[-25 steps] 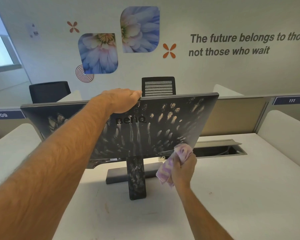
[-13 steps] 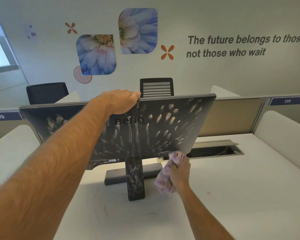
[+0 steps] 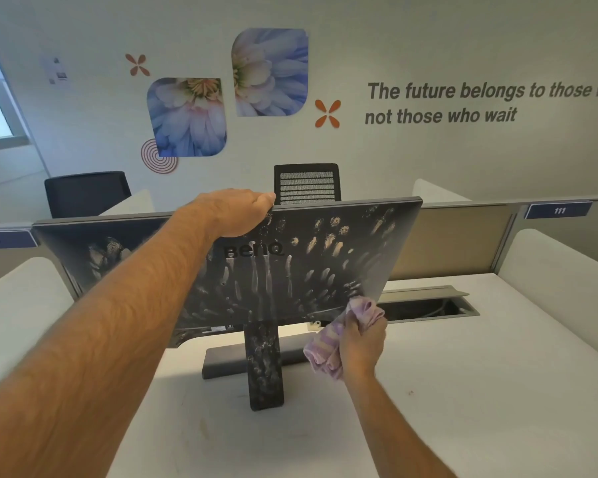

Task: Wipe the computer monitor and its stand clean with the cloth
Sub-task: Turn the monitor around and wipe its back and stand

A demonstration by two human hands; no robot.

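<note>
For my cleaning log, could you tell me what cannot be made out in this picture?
Head view:
- Monitor screen side: faces away.
- Left hand fingertips: curled over the monitor's top edge.
- Wall quote: cut off by the right edge.
- Cable tray contents: too dark.

The dark back of the monitor carries the raised brand name "BenQ" just below its top edge, near the centre of the frame. On the wall at upper right, grey italic lettering runs in two lines — "The future belongs to those wh", cut off by the frame edge, and under it "not those who wait". A blue plate on the partition at right reads "111"; another blue plate at far left shows "109", its first digit partly cut off.
</note>
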